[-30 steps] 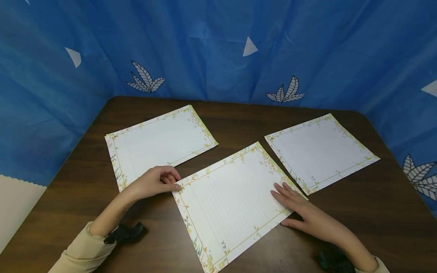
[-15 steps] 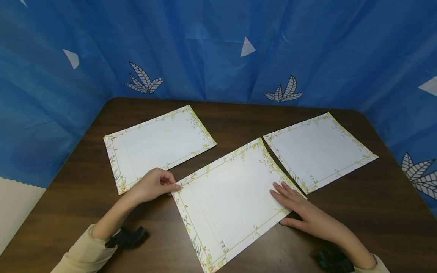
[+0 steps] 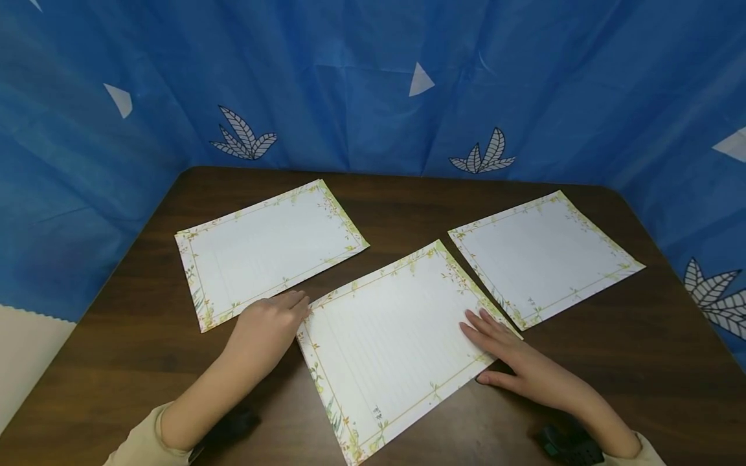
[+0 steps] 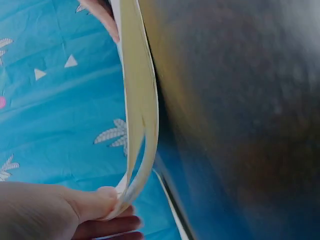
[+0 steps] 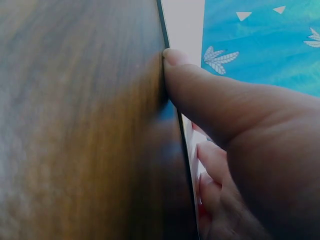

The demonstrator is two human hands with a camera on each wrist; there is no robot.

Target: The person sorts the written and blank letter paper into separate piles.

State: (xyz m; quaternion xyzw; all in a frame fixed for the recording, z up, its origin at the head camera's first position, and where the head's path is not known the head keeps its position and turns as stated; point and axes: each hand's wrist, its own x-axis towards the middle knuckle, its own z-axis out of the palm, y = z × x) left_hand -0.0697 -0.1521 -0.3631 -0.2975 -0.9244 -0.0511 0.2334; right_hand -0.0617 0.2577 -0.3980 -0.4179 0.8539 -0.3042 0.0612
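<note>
White paper sheets (image 3: pixel 384 349) with a floral border lie aslant at the front middle of the table. My left hand (image 3: pixel 265 330) is at their far left corner; in the left wrist view its thumb (image 4: pixel 97 201) and fingers pinch that corner, bent up off the wood. Two layers part there, showing a gap near the pinch. At the other end my right hand (image 3: pixel 507 353) rests flat, its extended fingers on the sheets' right corner. Its thumb (image 5: pixel 187 75) touches the tabletop beside the near edge in the right wrist view.
A stack of the same bordered paper (image 3: pixel 268 252) lies at the back left, close by the left hand. Another bordered sheet (image 3: pixel 542 259) lies at the right, near the middle sheets' edge. A blue curtain (image 3: pixel 373 84) hangs behind the dark wooden table (image 3: pixel 618 362).
My left hand has turned over at the corner, so its back now faces up and hides the thumb. The far corner of the sheets rose slightly and settled back. The right hand stays put.
</note>
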